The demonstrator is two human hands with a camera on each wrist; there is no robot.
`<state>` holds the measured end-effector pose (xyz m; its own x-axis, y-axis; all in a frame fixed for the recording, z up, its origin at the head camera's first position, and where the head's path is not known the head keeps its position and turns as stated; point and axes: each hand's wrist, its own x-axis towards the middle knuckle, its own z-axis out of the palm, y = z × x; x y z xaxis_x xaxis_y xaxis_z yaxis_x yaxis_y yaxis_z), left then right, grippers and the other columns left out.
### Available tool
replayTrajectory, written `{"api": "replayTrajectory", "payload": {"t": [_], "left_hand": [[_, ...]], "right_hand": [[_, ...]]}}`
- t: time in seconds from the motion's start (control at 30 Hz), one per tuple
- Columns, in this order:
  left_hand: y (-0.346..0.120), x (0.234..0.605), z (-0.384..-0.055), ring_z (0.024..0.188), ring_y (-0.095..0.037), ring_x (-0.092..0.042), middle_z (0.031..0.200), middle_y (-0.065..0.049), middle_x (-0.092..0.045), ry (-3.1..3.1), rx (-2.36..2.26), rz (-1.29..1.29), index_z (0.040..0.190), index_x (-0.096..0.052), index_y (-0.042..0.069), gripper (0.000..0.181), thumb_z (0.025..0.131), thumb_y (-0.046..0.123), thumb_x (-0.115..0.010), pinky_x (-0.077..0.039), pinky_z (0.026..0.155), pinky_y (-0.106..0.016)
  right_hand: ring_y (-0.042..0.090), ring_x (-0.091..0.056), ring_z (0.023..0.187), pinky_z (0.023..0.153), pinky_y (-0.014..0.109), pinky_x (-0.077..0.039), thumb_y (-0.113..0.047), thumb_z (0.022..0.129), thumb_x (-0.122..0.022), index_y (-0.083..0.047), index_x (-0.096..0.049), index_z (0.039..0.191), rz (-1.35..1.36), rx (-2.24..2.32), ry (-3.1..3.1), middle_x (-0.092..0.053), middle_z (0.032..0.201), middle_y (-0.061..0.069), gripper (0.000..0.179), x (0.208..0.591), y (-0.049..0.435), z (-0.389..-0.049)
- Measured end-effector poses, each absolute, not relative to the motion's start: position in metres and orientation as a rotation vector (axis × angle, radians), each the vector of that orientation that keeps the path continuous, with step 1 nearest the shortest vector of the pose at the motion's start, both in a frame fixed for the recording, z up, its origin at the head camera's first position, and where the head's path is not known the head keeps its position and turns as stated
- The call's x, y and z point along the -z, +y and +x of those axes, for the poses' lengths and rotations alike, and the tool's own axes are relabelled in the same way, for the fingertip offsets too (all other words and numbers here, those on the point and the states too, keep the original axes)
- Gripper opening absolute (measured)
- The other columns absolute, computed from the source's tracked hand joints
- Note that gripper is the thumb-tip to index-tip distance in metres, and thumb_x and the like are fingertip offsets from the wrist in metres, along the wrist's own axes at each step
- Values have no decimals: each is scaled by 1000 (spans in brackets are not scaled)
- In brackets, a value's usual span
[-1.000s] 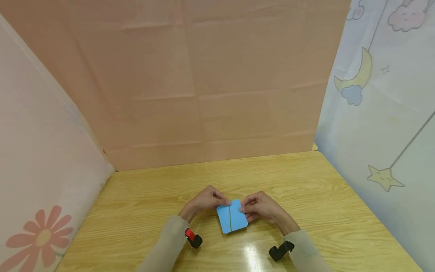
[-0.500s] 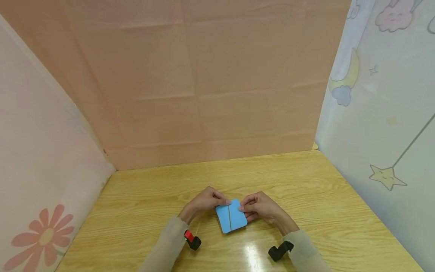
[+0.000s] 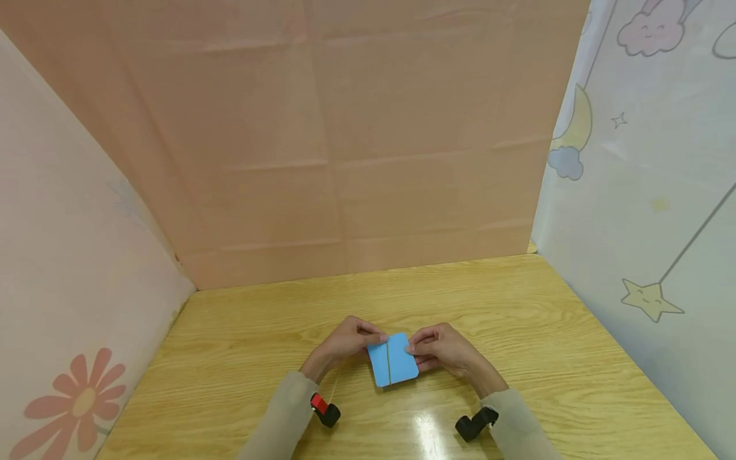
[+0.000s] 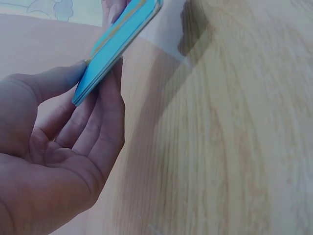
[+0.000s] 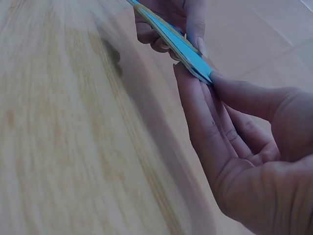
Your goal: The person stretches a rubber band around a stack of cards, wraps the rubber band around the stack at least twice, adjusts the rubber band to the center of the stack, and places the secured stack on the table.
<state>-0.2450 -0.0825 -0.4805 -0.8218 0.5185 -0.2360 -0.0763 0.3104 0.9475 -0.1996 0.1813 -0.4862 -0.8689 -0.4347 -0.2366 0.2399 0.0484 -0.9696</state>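
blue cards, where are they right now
In the head view, the blue cards are in the lower middle, held above the table between the left hand and the right hand.

Two hands point(image 3: 345, 340) point(image 3: 451, 352), two sleeves point(image 3: 280, 418) point(image 3: 520, 425), two wrist-worn devices point(image 3: 326, 412) point(image 3: 475, 425), one blue square stack point(image 3: 404, 361), one thin band point(image 3: 388, 362) and one table point(image 3: 247, 326) are visible.

text: none legible | labels, brands: none legible | numbers, signs: none
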Motion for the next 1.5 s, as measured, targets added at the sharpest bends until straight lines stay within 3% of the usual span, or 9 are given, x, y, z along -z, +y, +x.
{"api": "replayTrajectory", "payload": {"t": [0.23, 0.47, 0.73, 0.93, 1.1, 1.27, 1.5], "left_hand": [[-86, 484, -240, 87, -15, -75, 104, -8, -80, 2023, -1606, 314, 117, -79, 4, 29, 100, 27, -75, -66, 79, -34], [-98, 490, -226, 86, -16, -77, 104, -12, -79, 1918, -1680, 299, 124, -72, -2, 35, 100, 23, -75, -66, 82, -36], [-99, 499, -215, 87, -21, -79, 97, -10, -80, 1790, -1829, 220, 115, -73, -3, 26, 100, 18, -74, -66, 86, -42], [-92, 503, -208, 92, -23, -80, 103, -13, -81, 1718, -1965, 148, 128, -69, -8, 36, 100, 14, -73, -65, 88, -44], [-89, 504, -202, 90, -17, -78, 103, -8, -80, 1735, -2014, 97, 136, -62, -10, 41, 102, 12, -70, -66, 85, -37], [-88, 503, -201, 85, -14, -77, 96, -3, -79, 1746, -2043, 47, 131, -67, -9, 35, 102, 10, -70, -66, 82, -32], [-90, 502, -202, 84, -14, -78, 93, -4, -80, 1758, -2043, 33, 124, -72, -7, 31, 100, 12, -72, -66, 82, -35]], "right_hand": [[11, -67, 71, 71, 29, -65, -12, 98, -74, 2, -73, 107, -177, 1889, 1858, -68, 80, -1, 16, 486, 182, -199], [12, -71, 74, 71, 30, -65, -10, 98, -74, 4, -73, 109, -149, 1925, 1865, -72, 83, 0, 18, 485, 182, -197], [13, -70, 74, 73, 32, -65, -13, 98, -74, 5, -72, 113, -138, 1935, 1904, -71, 86, 0, 24, 486, 186, -198], [14, -74, 77, 75, 32, -66, -14, 100, -73, 6, -70, 116, -162, 1946, 1903, -74, 88, 0, 26, 487, 188, -199], [15, -75, 79, 75, 33, -66, -14, 100, -73, 8, -68, 119, -154, 1959, 1897, -75, 90, 1, 29, 487, 186, -199], [15, -75, 79, 76, 33, -66, -14, 100, -72, 9, -67, 120, -155, 1974, 1888, -76, 91, 2, 31, 486, 185, -199], [15, -76, 79, 77, 34, -66, -13, 101, -72, 9, -68, 119, -164, 1978, 1875, -76, 90, 1, 29, 487, 183, -198]]}}
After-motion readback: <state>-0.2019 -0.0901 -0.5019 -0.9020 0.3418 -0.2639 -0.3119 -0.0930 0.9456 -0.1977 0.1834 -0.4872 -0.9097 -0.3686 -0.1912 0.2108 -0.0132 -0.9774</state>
